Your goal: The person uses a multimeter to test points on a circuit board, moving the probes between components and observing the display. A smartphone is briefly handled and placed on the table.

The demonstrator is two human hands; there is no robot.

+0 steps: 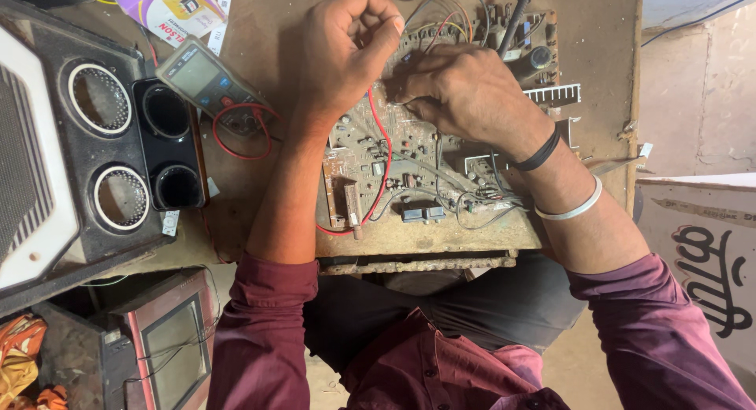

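A brown circuit board (409, 189) with several wires and small parts lies on the worn workbench (260, 32). My left hand (346, 44) hovers over its far left part, fingers pinched together as if on a thin wire; what it grips is too small to see. My right hand (465, 91) rests on the board's far middle, fingers curled down onto the components, with a black band and a white bangle on the wrist. A red wire (383, 142) runs across the board between my hands. A dark probe-like tool (516, 16) lies just beyond my right hand.
A grey multimeter (206, 77) with red lead lies left of the board. A black speaker box (94, 142) with round openings fills the left side. A small screen device (169, 347) sits low left. A cardboard box (709, 252) stands at right. A finned heat sink (555, 93) edges the board.
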